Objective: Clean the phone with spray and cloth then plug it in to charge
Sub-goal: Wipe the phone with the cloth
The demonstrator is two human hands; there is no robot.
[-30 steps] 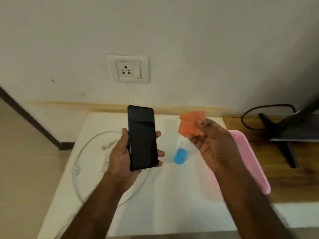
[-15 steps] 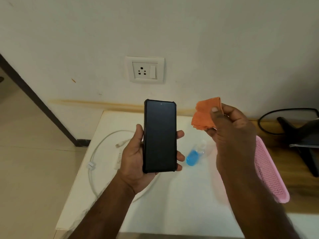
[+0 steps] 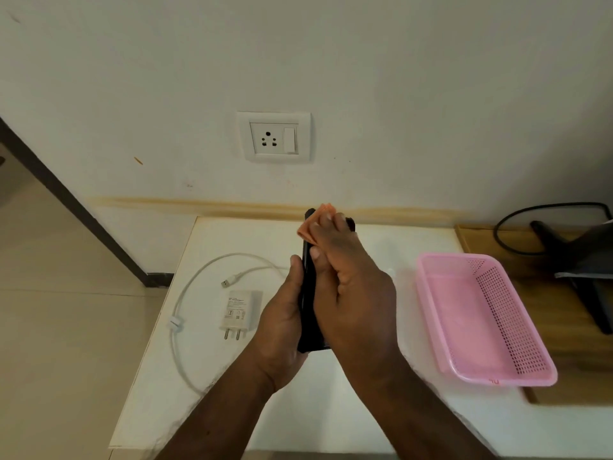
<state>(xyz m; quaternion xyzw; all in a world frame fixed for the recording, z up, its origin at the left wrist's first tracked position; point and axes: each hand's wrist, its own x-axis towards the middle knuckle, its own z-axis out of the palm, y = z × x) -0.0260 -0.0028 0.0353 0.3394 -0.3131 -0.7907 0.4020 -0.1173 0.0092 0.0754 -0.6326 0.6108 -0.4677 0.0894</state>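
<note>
Orange cloth meets black phone above a white table in the head camera's view. The person's left hand grips the phone from behind and holds it upright, thumb along its left edge. The right hand lies across the phone's front, its fingers bent over the folded cloth and pressing it against the upper part of the phone; the thumb rests near the left edge. Most of the front is hidden behind the right hand, so only the phone's left side, top corners and bottom corner show.

On the table to the left of the hands lies a white charger plug, pins pointing toward the camera. A white cable loops around it, its free USB end lying just above the plug and apart from it. Right of the hands, a pink plastic basket sits at the table's edge, partly over a wooden surface. A dark stand and a black cord occupy the far right. On the wall above the table is a white socket with a switch beside it, well apart from the plug. Whether a spray bottle is on the table cannot be told; the hands cover that spot.
</note>
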